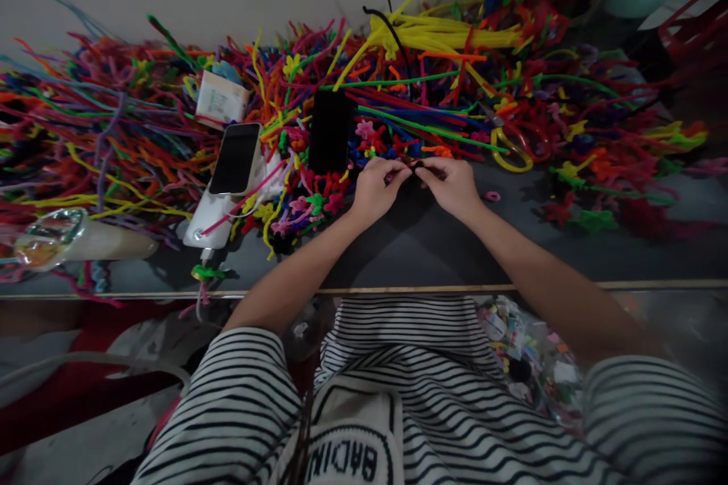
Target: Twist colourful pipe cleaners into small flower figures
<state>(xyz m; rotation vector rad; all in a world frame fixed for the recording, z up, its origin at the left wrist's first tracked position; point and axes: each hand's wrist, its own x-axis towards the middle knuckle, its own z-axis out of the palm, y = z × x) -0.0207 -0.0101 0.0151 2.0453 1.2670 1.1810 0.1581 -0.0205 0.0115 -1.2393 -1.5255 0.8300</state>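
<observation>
My left hand point(380, 186) and my right hand point(450, 183) meet above the dark table, close to the pile of pipe cleaners. Both are closed in a pinch, fingertips almost touching. Between them is a small dark piece point(418, 165), too small and dim to name. Something pinkish shows under the left fingers, mostly hidden. A small pink ring point(492, 197) lies on the table to the right of my right hand. Just beyond my hands lie pipe-cleaner flowers point(367, 130) and a black phone point(331, 130).
Heaped pipe cleaners point(153, 136) line the back, with a yellow bundle point(444, 34) on top. Yellow-handled scissors point(512, 151) lie right. At left are a second phone point(235, 159), a white power bank point(208, 220) with a cable, a white box point(221, 98) and a plastic cup point(85, 237).
</observation>
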